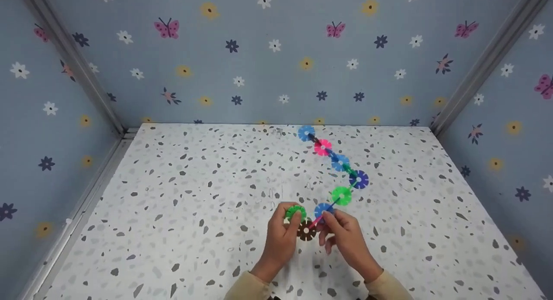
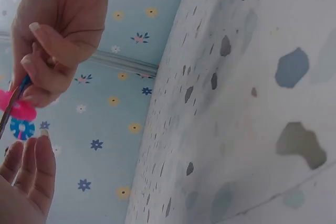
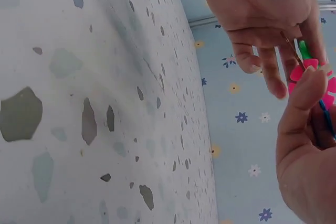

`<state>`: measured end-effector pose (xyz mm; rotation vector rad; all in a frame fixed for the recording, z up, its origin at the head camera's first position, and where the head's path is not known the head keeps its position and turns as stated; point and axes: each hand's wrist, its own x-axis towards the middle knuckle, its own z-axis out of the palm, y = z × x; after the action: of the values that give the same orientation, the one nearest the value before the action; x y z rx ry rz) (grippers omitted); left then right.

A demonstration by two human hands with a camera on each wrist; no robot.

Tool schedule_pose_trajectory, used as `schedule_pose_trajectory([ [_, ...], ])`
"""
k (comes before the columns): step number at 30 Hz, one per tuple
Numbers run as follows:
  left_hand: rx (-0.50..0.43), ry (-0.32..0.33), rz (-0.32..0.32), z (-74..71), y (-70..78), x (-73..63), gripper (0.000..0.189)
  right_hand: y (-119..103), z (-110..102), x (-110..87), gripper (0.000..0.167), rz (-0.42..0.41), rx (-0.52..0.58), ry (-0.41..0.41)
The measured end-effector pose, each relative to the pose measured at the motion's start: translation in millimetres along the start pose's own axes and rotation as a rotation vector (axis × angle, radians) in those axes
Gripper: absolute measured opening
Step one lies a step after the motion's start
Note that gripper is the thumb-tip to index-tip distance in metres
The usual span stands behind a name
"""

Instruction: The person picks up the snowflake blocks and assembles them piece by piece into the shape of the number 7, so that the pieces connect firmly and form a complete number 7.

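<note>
A chain of flat notched plastic discs, slotted together, zigzags over the table in the head view. At its near end my left hand grips a green disc between thumb and fingers. A brown disc sits between the two hands. My right hand pinches a pink disc, seen edge-on from the head, beside a blue disc. Its other fingers hang loosely curled. Farther along come a light green disc and a dark blue disc. Fingers partly cover the held discs.
The chain runs back over the speckled white table to a light blue disc near the back wall. Flower-patterned panels stand on the left, right and back, with metal posts at the corners.
</note>
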<state>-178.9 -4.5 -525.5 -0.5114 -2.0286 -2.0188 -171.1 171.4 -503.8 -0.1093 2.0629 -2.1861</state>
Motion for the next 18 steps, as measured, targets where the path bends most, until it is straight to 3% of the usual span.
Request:
schedule_pose_trajectory([
  [4,0.086,0.083,0.074,-11.9,-1.7,-4.4,0.005,-5,-7,2.6,0.041,-0.087,0.069,0.066],
  [11,0.259,0.028,0.270,-15.2,-0.8,-9.6,0.004,-8,-12,5.5,0.041,-0.132,0.103,0.111],
  [14,0.302,0.037,0.341,-14.0,-0.1,-10.5,0.007,-7,-10,4.6,0.040,-0.129,0.108,0.112],
  [18,0.320,0.058,0.387,-12.4,0.1,-12.2,0.013,-5,-7,3.4,0.037,-0.122,0.124,0.119],
])
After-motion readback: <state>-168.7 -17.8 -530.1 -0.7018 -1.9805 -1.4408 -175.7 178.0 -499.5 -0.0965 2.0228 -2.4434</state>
